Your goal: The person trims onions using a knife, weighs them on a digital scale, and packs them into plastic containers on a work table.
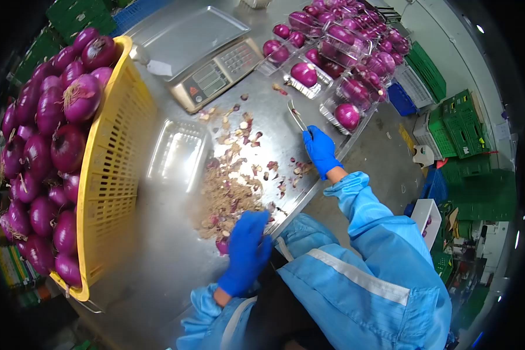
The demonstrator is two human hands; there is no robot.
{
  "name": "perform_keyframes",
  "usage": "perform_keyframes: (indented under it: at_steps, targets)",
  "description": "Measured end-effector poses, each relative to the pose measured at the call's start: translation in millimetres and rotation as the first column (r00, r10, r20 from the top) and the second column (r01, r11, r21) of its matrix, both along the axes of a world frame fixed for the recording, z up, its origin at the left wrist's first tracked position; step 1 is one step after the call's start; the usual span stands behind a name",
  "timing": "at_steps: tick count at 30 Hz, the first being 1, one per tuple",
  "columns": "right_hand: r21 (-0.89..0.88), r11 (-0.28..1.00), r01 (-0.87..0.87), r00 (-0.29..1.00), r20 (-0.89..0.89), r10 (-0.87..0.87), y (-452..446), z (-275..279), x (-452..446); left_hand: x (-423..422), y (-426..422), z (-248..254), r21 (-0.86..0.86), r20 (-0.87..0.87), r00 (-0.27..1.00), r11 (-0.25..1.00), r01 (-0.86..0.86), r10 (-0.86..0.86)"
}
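Note:
My right hand [321, 150], in a blue glove, is closed around the lower end of a slim silver metal tool [297, 115], which points up and away over the table. Its exact kind is unclear. My left hand [246, 252], also blue-gloved and slightly blurred, hovers palm down near the table's front edge, fingers stretched and thumb apart. Its palm is hidden. Beside its outer edge shows a small part of a red onion [221, 245]. Dry peel and root scraps [230, 192] lie heaped just beyond this hand.
A yellow crate [114, 157] piled with red onions [38, 151] stands at left on the steel table [163, 227]. A clear plastic tray [178, 154] lies beside it. Behind are a weighing scale [216, 73] and several packed onion trays [347, 116]. Green crates [464, 122] stand at right.

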State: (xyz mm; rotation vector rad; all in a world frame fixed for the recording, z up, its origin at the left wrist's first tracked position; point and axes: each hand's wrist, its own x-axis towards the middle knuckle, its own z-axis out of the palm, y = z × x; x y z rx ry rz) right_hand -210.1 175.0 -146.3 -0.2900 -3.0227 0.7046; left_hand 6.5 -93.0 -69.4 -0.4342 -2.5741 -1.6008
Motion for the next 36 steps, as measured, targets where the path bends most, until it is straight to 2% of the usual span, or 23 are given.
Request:
perform_keyframes:
  at_steps: [3, 4, 5, 6, 7, 8, 11, 13, 15, 16, 17, 18, 19, 20, 22, 23, 25, 27, 28, 29, 32, 36]
  targets:
    - [0.134, 0.987, -0.090, 0.964, -0.237, 0.120, 15.8, -18.6, -34.4, -31.6, 49.9, -12.4, -0.141, 0.020, 0.997, 0.987, 0.076, -0.073]
    - [0.253, 0.962, -0.105, 0.975, -0.164, 0.150, 17.2, -23.1, -51.0, -46.6, 57.4, -28.0, -0.131, -0.006, 0.999, 0.991, 0.037, -0.038]
    - [0.287, 0.954, -0.082, 0.976, -0.172, 0.136, 16.0, -28.7, -64.2, -66.7, 61.2, -30.5, -0.086, 0.072, 0.997, 0.996, -0.010, 0.016]
    - [0.320, 0.945, -0.059, 0.977, -0.176, 0.120, 13.7, -35.1, -76.5, -86.7, 63.1, -46.5, -0.182, -0.009, 0.992, 0.975, -0.127, 0.128]
    - [0.357, 0.933, -0.037, 0.979, -0.176, 0.107, 13.1, -41.1, -89.7, -109.6, 63.6, -63.9, -0.262, -0.095, 0.968, 0.933, -0.247, 0.230]
    - [0.403, 0.915, -0.031, 0.965, -0.227, 0.133, 14.0, -48.8, -97.4, -138.9, 61.5, -69.2, -0.295, -0.122, 0.939, 0.892, -0.343, 0.321]
    - [0.417, 0.909, 0.012, 0.972, -0.219, 0.088, 7.6, -53.8, -105.0, -228.0, 45.8, -72.1, -0.467, -0.151, 0.823, 0.694, -0.548, 0.548]
    - [0.305, 0.951, -0.046, 0.996, -0.056, 0.066, -1.6, -38.3, -109.2, -269.1, 32.3, -86.5, -0.541, -0.314, 0.794, 0.589, -0.601, 0.521]
    - [0.252, 0.963, -0.093, 0.978, -0.157, 0.136, -6.8, -49.8, -122.4, -303.8, 28.7, -81.8, -0.498, -0.209, 0.783, 0.625, -0.601, 0.586]
    - [0.198, 0.966, -0.165, 0.976, -0.108, 0.189, -10.2, -50.3, -126.2, -313.7, 30.8, -80.4, -0.475, -0.148, 0.773, 0.642, -0.602, 0.617]
    - [0.219, 0.946, -0.237, 0.954, -0.130, 0.269, -15.6, -51.7, -131.0, -320.6, 37.4, -79.6, -0.446, -0.053, 0.805, 0.707, -0.549, 0.591]
    - [0.166, 0.926, -0.339, 0.923, -0.135, 0.361, -18.2, -49.2, -134.3, -324.8, 45.9, -79.0, -0.405, 0.038, 0.828, 0.766, -0.499, 0.559]
    - [0.110, 0.894, -0.435, 0.883, -0.141, 0.447, -21.6, -45.7, -132.6, -322.4, 51.2, -80.8, -0.359, 0.129, 0.846, 0.819, -0.447, 0.518]
    - [0.110, 0.869, -0.483, 0.863, -0.107, 0.493, -27.2, -42.3, -128.9, -317.0, 52.3, -101.3, -0.699, 0.055, 0.930, 0.679, -0.225, 0.364]
    - [0.054, 0.796, -0.603, 0.792, -0.083, 0.605, -23.8, -29.3, -106.3, -277.6, 68.4, -108.2, -0.663, -0.022, 0.977, 0.728, -0.174, 0.213]
    - [0.027, 0.753, -0.658, 0.749, -0.079, 0.657, -20.6, -25.3, -89.9, -258.0, 80.8, -87.4, -0.670, 0.044, 0.978, 0.732, -0.123, 0.204]
    - [-0.027, 0.709, -0.705, 0.709, -0.080, 0.701, -9.2, -32.7, -51.5, -211.2, 100.9, -70.2, -0.759, 0.153, 0.963, 0.650, -0.029, 0.222]
    - [-0.055, 0.671, -0.740, 0.673, -0.081, 0.735, -2.6, -34.6, -11.8, -162.5, 111.9, -57.7, -0.768, 0.185, 0.964, 0.640, 0.020, 0.191]
    - [-0.073, 0.646, -0.760, 0.648, -0.004, 0.761, -5.5, -34.2, 6.7, -138.8, 111.5, -59.1, -0.766, 0.176, 0.967, 0.643, 0.016, 0.186]
    - [-0.139, 0.619, -0.773, 0.626, -0.005, 0.780, -10.8, -35.1, 24.1, -119.6, 108.5, -63.3, -0.764, 0.161, 0.970, 0.645, 0.007, 0.181]
    - [-0.137, 0.548, -0.825, 0.559, -0.058, 0.827, -41.8, -21.5, 59.8, -71.0, 76.4, -70.3, -0.813, 0.225, 0.947, 0.580, 0.053, 0.229]
    - [-0.181, 0.395, -0.901, 0.418, -0.114, 0.901, -107.8, -30.1, 97.3, -9.1, 7.3, -66.6, -0.851, 0.190, 0.930, 0.525, -0.003, 0.314]
